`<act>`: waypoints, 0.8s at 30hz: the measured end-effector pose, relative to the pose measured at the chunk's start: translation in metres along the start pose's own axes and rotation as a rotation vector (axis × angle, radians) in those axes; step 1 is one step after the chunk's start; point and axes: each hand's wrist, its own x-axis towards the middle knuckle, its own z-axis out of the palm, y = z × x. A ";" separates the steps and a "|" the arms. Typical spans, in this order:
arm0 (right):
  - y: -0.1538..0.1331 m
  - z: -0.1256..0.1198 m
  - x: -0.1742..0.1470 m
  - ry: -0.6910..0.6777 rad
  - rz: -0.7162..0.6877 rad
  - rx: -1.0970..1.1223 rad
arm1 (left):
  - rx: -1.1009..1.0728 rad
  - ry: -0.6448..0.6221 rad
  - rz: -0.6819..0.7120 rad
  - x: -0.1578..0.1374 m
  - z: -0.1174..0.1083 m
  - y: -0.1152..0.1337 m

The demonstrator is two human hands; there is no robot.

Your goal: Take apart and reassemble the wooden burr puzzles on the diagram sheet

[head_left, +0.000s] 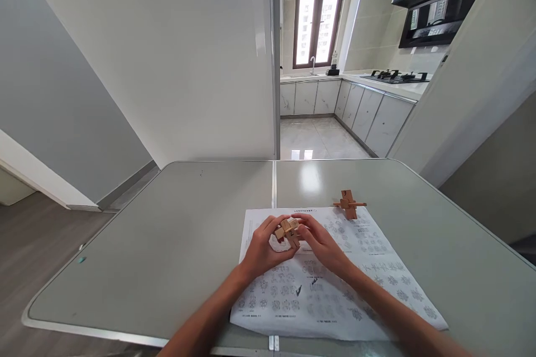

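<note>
Item one: wooden block cluster (287, 232), marked with a dark figure, held over a printed sheet (335, 312). It is pinched by the left hand (263, 245), fingers above and thumb below; its opposite side is met by the fingertips of the right hand (321, 242) — whether a firm pinch is made there cannot be told. Item two: crossed wooden puzzle (348, 204), set at the sheet's far right corner, touched by neither hand. Handling note: the cluster is best steadied at left, any piece being worked straight along its notch at right — pressure kept light, lest neighbouring pieces be sprung loose.
</note>
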 end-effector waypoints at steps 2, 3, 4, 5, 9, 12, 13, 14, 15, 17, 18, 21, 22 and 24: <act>0.003 -0.001 0.001 0.040 -0.081 -0.103 | -0.016 -0.021 0.005 0.000 -0.002 -0.001; 0.004 -0.001 0.001 0.047 -0.108 -0.138 | -0.024 -0.033 0.011 0.000 -0.002 -0.001; 0.004 -0.001 0.001 0.044 -0.124 -0.160 | -0.029 -0.045 0.019 -0.001 -0.003 -0.002; 0.004 -0.002 0.002 0.033 -0.130 -0.169 | -0.031 -0.055 0.026 -0.001 -0.003 -0.002; 0.002 -0.004 0.001 -0.011 -0.114 -0.193 | -0.024 -0.077 0.046 -0.003 -0.003 -0.005; 0.003 -0.005 0.001 -0.004 -0.121 -0.235 | -0.002 -0.088 0.073 -0.005 -0.003 -0.007; 0.004 -0.005 0.000 -0.004 -0.117 -0.243 | 0.010 -0.091 0.086 -0.005 -0.003 -0.009; 0.005 -0.005 0.000 -0.006 -0.107 -0.246 | 0.025 -0.094 0.102 -0.006 -0.003 -0.010; 0.006 -0.006 0.000 -0.012 -0.093 -0.243 | 0.040 -0.098 0.118 -0.006 -0.003 -0.011; 0.007 -0.007 0.001 -0.033 -0.050 -0.223 | 0.069 -0.103 0.146 -0.006 -0.003 -0.013; 0.007 -0.007 0.002 -0.052 -0.020 -0.204 | 0.081 -0.106 0.149 -0.005 -0.004 -0.013; 0.006 -0.010 0.005 -0.127 0.089 -0.126 | 0.084 -0.125 0.098 -0.004 -0.005 -0.013; 0.005 -0.011 0.006 -0.155 0.127 -0.096 | 0.076 -0.140 0.072 -0.003 -0.005 -0.012; 0.005 -0.013 0.006 -0.222 0.208 -0.001 | 0.048 -0.174 0.024 -0.002 -0.007 -0.012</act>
